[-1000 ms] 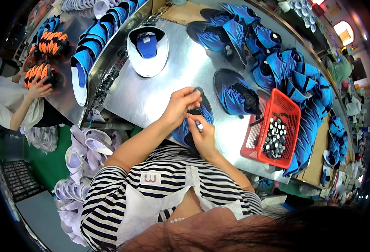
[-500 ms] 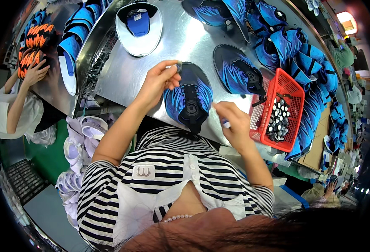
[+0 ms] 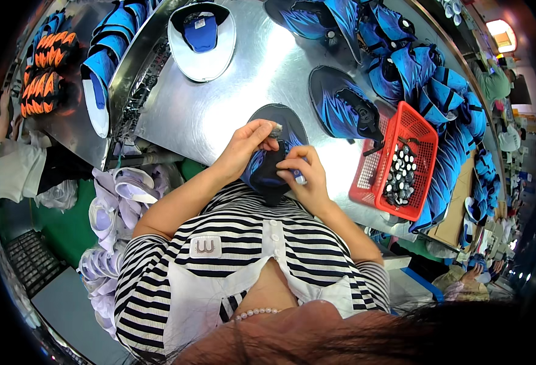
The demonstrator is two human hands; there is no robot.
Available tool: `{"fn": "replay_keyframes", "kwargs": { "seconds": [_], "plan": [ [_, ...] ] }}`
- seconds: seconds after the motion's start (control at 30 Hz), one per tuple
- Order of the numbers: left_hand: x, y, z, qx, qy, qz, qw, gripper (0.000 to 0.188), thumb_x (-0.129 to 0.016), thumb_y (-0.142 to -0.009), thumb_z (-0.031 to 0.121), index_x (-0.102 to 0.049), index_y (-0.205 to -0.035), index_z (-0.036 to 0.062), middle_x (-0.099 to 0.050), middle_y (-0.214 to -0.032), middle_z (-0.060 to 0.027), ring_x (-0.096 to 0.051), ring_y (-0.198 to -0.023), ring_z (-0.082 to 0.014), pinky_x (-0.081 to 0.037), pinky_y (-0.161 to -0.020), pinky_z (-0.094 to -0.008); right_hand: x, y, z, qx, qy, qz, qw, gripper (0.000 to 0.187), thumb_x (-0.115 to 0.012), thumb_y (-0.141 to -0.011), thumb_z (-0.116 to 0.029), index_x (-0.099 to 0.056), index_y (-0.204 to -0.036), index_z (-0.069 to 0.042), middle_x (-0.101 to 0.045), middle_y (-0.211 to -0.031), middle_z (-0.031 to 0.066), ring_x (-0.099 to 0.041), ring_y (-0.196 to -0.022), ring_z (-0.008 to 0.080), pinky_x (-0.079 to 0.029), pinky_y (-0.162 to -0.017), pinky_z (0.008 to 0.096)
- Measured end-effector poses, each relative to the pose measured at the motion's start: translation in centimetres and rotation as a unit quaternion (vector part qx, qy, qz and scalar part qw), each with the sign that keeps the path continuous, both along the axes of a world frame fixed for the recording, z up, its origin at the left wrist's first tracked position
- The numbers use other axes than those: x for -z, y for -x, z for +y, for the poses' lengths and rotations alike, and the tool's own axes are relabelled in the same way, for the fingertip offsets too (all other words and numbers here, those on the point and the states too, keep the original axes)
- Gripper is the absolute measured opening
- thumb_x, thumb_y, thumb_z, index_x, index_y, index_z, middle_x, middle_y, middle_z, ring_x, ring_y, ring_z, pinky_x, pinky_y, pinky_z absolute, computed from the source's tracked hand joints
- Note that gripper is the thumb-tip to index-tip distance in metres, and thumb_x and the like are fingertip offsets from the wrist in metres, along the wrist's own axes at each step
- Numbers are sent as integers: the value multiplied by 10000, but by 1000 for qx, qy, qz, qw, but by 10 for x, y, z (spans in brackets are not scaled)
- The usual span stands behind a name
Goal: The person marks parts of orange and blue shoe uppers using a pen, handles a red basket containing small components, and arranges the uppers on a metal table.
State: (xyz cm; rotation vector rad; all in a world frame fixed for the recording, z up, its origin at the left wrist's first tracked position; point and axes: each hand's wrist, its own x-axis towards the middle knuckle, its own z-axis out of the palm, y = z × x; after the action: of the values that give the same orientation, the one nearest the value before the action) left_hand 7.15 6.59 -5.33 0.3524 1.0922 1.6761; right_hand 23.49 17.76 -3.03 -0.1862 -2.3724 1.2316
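A black-and-blue shoe upper point(image 3: 286, 115) lies lengthwise on the metal table at its near edge, toe end away from me. Over its middle, my left hand point(image 3: 248, 149) pinches a small dark, shiny piece point(image 3: 276, 131) between thumb and fingers. Just right of it, my right hand point(image 3: 307, 179) is closed above the upper's right side, with a small white-and-blue object point(image 3: 301, 179) in the curled fingers. The kind of either small thing is too small to tell. Both hands partly cover the lacing area.
To the right lies a second blue-black upper point(image 3: 335, 109), beside a red plastic basket point(image 3: 429, 176) of small round black and white pieces. Piled uppers point(image 3: 402, 67) line the far right. A white-and-blue upper point(image 3: 204, 58) lies at the back left. A co-worker's sleeve point(image 3: 12, 167) shows far left.
My right hand has moved left and in over the upper, close to my left hand. The upper has shifted slightly nearer to me. The co-worker's hands have left the orange-and-black pieces.
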Motion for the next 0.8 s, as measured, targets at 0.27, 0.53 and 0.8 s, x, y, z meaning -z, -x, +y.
{"fn": "replay_keyframes", "kwargs": {
  "seconds": [0.27, 0.53, 0.8],
  "plan": [
    [-3, -10, -17, 66, 18, 154, 986, 145, -548, -973, 130, -619, -1006, 8, -625, -953, -53, -583, -910, -120, -465, -849, -266, -26, -19, 13, -74, -136, -111, 982, 547, -836, -633, -144, -589, -1117, -78, -562, -1200, 98, -563, -998, 269, -500, -765, 328],
    [-14, 5, -19, 96, 9, 426, 899, 290, -664, -826, 48, -604, -1108, 19, -573, -948, -60, -569, -827, -127, -460, -791, -251, -12, -7, 14, -124, -241, -32, 962, 450, -784, -648, -130, -602, -1053, -51, -645, -1031, 96, -617, -796, 256, -535, -640, 328],
    [-7, 20, -2, 187, 27, 537, 822, 202, -673, -846, 58, -670, -1045, 25, -655, -1020, -42, -588, -905, -121, -475, -793, -256, -15, 0, -1, -61, -167, -132, 975, 482, -768, -604, -61, -587, -1051, -57, -614, -1032, 84, -610, -899, 272, -533, -699, 356]
  ]
}}
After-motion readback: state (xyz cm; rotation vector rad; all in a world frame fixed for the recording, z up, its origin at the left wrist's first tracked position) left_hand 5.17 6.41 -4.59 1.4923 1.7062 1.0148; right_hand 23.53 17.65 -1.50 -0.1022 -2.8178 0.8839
